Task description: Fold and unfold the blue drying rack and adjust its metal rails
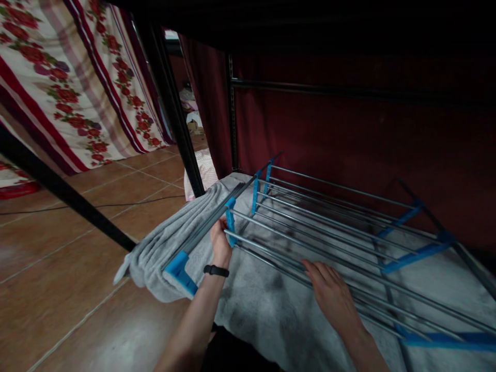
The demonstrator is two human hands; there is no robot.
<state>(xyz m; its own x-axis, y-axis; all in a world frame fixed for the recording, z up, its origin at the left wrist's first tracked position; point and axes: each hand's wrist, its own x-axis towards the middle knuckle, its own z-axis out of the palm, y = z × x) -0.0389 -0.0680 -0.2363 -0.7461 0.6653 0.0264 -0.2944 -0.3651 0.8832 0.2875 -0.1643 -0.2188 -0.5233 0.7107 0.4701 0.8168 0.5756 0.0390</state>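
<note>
A metal rack with blue plastic joints (230, 222) and long parallel rods (310, 243) lies on a grey blanket (251, 299). My left hand (220, 245), with a black band on its wrist, is at the rack's left end beside a blue joint; its fingers are bent and partly hidden behind that part, so its hold cannot be made out. Over the front rods rests my right hand (329, 289), fingers together and fingertips touching a rod. A blue corner piece (181, 274) sits at the near left end of the frame.
Black metal posts (170, 103) stand on the left, with a dark surface overhead. Behind the rack hangs a dark red curtain (329, 139). A floral cloth (70, 93) hangs at the upper left above brown floor tiles (58, 248), where a thin cable (116, 204) runs.
</note>
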